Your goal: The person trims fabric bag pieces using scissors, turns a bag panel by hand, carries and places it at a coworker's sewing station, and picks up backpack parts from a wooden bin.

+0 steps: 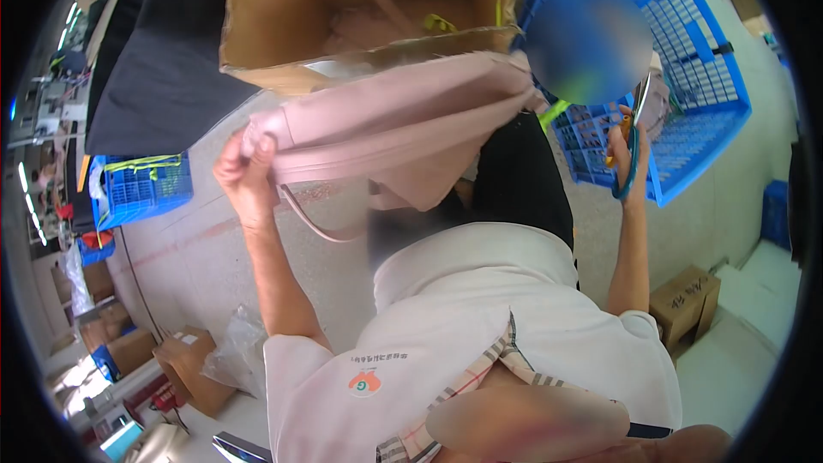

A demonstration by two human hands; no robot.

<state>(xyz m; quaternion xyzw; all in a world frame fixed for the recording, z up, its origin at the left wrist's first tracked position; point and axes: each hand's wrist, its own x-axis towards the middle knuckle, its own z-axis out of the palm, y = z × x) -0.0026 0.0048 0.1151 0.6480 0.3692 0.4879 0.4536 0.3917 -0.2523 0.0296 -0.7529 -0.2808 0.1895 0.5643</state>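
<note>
My left hand (244,163) is closed on the left end of a pale pink bag (386,124), thumb on top. The bag looks soft and sags across in front of me. A thin pink strap (313,223) hangs in a loop below it. On the right, my right hand (624,150) is wrapped around the teal and orange handles of a pair of scissors (635,141), their metal blades pointing away from me. The bag's far right end lies near a blurred round patch that hides what is behind it.
An open cardboard box (283,30) with pinkish pieces inside stands just beyond the bag. A blue plastic crate (699,133) is at the right, holding some items. Another blue crate (141,193) sits at left, below dark cloth (163,60). Cartons (686,300) stand nearby.
</note>
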